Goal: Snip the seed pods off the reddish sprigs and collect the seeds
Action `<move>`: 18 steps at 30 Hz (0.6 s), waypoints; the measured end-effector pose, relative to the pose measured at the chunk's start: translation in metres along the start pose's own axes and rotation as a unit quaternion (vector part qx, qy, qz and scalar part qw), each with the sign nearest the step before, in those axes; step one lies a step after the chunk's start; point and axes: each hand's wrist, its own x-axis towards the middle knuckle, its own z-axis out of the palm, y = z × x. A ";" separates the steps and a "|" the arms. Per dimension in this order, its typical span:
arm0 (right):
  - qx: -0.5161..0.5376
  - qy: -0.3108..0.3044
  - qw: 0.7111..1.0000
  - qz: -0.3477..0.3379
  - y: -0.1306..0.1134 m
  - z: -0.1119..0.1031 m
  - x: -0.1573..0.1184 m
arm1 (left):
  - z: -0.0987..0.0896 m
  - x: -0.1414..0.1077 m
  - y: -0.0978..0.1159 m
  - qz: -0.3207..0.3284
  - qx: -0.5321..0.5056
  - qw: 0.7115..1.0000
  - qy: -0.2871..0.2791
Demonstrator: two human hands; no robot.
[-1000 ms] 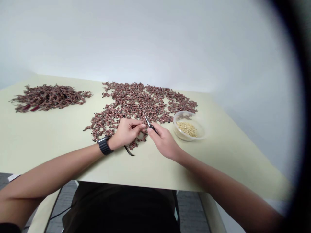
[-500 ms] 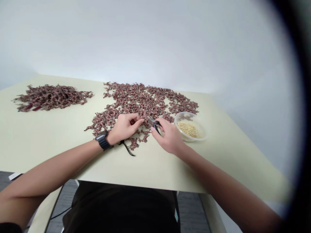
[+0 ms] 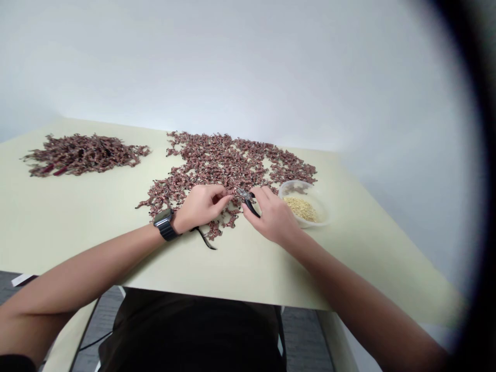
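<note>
My right hand (image 3: 273, 214) is closed round a pair of pliers (image 3: 250, 201) with black handles and metal jaws. The jaws point left, close to the fingertips of my left hand (image 3: 203, 205). That hand is closed in a pinch; whatever sits between thumb and finger is too small to make out. Both hands are over the near edge of a wide spread of small reddish-brown pieces (image 3: 217, 157), shaped like little animal figures. A black curved tool handle (image 3: 206, 241) pokes out from beneath my left wrist, the rest of it hidden.
Right of my right hand stands a clear plastic bowl (image 3: 324, 223) holding many tiny gold-coloured parts (image 3: 302, 208). A second heap of brown pieces (image 3: 85, 153) lies at the left of the pale table (image 3: 77, 217). A wall (image 3: 248, 72) rises behind the table.
The pliers and my right hand have shifted slightly right and down, and the jaws are turned a little. My left fingertips have moved slightly right and down.
</note>
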 end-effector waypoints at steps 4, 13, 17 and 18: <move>-0.013 -0.011 1.000 0.002 0.001 0.001 0.000 | 0.000 0.000 0.002 -0.004 -0.004 1.000 -0.003; -0.026 -0.026 0.999 0.005 0.002 -0.001 0.000 | 0.000 0.003 0.001 -0.111 -0.253 0.959 -0.067; -0.020 -0.034 0.999 0.002 0.002 -0.001 0.000 | 0.001 0.006 -0.004 -0.199 -0.438 0.861 -0.165; -0.017 -0.038 0.999 0.005 0.001 -0.001 0.000 | 0.001 0.006 -0.004 -0.199 -0.437 0.861 -0.168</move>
